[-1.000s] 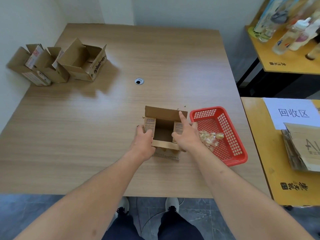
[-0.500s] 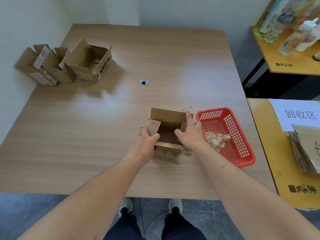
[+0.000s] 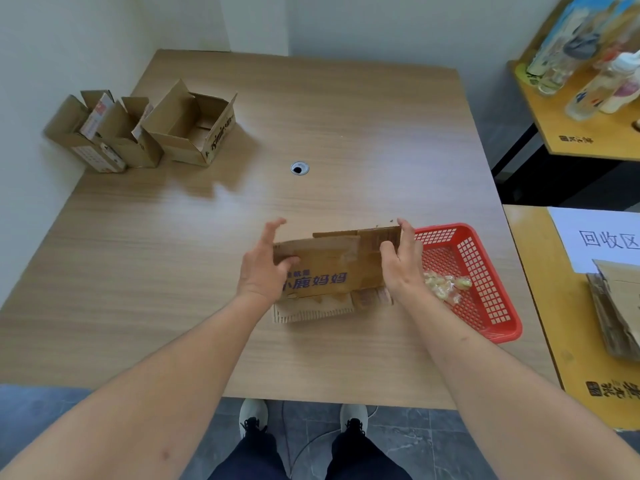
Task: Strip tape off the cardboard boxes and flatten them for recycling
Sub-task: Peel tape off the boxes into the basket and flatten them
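Observation:
A small brown cardboard box (image 3: 332,268) with blue printed characters is squashed nearly flat and stands on its lower edge near the table's front. My left hand (image 3: 265,268) grips its left end, thumb on the printed face and fingers behind. My right hand (image 3: 403,263) grips the right end the same way. Three open cardboard boxes (image 3: 145,129) stand in a row at the table's far left. Crumpled clear tape (image 3: 445,285) lies in the red basket (image 3: 485,296).
The wooden table (image 3: 311,133) has a cable hole (image 3: 300,168) in its middle. To the right, a yellow side table (image 3: 568,341) carries a paper sign and flattened cardboard (image 3: 620,306). Bottles (image 3: 602,84) stand on another table at the far right.
The box was open and upright with my hands at its top flaps. Now it is collapsed nearly flat, its printed side turned toward me, and both hands hold its ends.

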Motion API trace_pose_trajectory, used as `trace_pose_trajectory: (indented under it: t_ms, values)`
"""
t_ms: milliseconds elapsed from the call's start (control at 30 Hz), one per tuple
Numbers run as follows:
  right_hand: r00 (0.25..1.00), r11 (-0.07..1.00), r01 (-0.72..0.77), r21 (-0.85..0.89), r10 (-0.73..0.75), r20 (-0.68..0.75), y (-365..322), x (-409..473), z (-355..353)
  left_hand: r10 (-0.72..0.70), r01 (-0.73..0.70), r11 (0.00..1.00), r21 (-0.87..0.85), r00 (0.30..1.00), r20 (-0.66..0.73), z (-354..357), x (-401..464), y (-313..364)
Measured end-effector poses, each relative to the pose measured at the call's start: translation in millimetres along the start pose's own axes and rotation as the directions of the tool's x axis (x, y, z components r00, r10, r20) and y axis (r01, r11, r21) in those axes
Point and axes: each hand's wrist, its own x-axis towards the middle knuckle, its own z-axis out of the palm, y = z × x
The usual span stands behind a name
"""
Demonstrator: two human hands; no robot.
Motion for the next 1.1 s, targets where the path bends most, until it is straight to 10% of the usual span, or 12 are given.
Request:
trace_pose_trajectory:
  t_ms: [200, 667, 933, 1100]
  values:
    - [0.999, 0.99, 0.039, -0.136, -0.035, 0.03, 6.9, -2.5, 10.7, -0.181, 0.164, 0.969, -0.183, 0.981, -0.076, -2.6, 17.8, -9.6]
    - [0.995, 0.975, -0.081, -0.207, 0.068, -0.071, 63.5, 11.1, 91.5, -0.028, -0.033, 0.945, 0.326, 0.983, 0.182, 55.4, 33.3, -90.6]
    - [0.941, 0.809, 0.116, -0.576, -0.276, -0.197, 102.1, 20.9, 128.5, 0.027, -0.109, 0.803, 0.586, 0.989, 0.147, 98.6, 33.2, -124.4]
    - [0.838, 0.643, 0.446, -0.623, -0.544, 0.039, 91.4, 15.6, 145.2, 0.136, -0.24, 0.7, 0.673, 0.969, 0.204, 117.2, 24.5, -126.6]
